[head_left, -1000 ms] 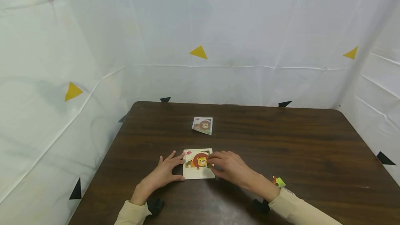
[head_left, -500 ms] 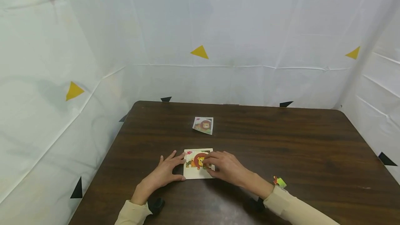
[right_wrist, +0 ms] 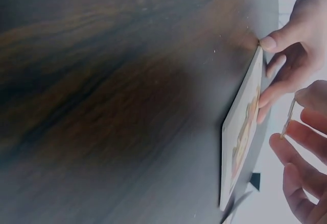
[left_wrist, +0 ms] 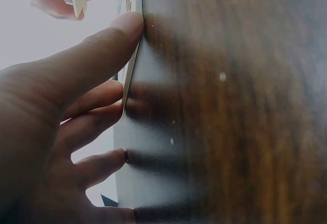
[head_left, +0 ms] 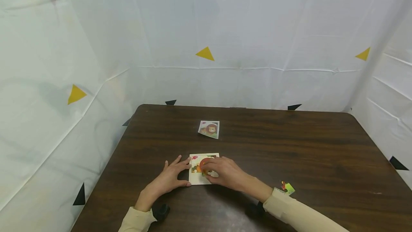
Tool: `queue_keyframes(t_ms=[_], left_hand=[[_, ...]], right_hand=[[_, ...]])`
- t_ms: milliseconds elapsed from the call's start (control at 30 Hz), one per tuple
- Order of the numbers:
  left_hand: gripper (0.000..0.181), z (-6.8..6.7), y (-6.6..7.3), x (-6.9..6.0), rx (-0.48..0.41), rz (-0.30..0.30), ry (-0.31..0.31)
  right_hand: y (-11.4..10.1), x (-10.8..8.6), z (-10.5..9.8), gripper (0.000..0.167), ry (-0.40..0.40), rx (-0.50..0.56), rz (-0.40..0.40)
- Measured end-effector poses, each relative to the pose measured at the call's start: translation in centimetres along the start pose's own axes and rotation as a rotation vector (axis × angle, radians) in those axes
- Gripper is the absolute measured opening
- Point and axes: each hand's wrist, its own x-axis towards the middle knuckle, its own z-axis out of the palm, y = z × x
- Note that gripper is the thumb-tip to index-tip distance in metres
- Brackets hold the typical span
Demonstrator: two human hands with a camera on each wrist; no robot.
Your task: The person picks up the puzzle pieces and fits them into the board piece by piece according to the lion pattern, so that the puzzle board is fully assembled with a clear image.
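A square puzzle board [head_left: 196,179] with a lion picture in its upper part lies flat on the brown table. My left hand [head_left: 170,176] rests at the board's left side with fingers spread. In the left wrist view its thumb [left_wrist: 102,48] and two fingers touch the board's edge. My right hand [head_left: 225,172] is over the right half of the board, hiding part of the picture. Between thumb and fingers it pinches a thin puzzle piece [right_wrist: 289,117], which appears edge-on above the board in both wrist views; its printed face cannot be made out.
Behind the board lies a printed lion picture card [head_left: 209,129], one corner curling up. More puzzle pieces [head_left: 287,188], green and orange, lie at the right beside the right sleeve. White sheeting [head_left: 244,20] stands behind the table and at both sides.
My right hand has moved left across the board, covering more of the lion. The left hand stays at the board's left edge. The picture card has not moved.
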Motion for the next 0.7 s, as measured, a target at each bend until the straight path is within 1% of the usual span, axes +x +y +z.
queue_keyframes(t_ms=[167, 267, 467, 600, 700], left_hand=[[0.06, 0.0, -0.2, 0.0, -0.01, 0.014, 0.008], [0.06, 0.1, -0.2, -0.1, -0.011, 0.021, 0.011], [0.061, 0.0, -0.2, -0.1, -0.013, 0.025, 0.006], [0.06, 0.0, -0.1, -0.1, -0.017, 0.025, 0.003], [0.059, -0.1, 0.0, -0.1, -0.019, 0.03, 0.007]], right_hand=[[0.0, 0.7, 0.9, 0.018, 0.034, -0.023, -0.067], [0.0, 0.9, 1.3, 0.017, 0.045, -0.042, -0.087], [-0.3, 1.2, 2.1, 0.018, 0.036, -0.063, -0.09], [-0.7, 1.6, 2.2, 0.019, 0.023, -0.077, -0.089], [-0.9, 1.8, 2.4, 0.018, 0.0, -0.117, -0.085]])
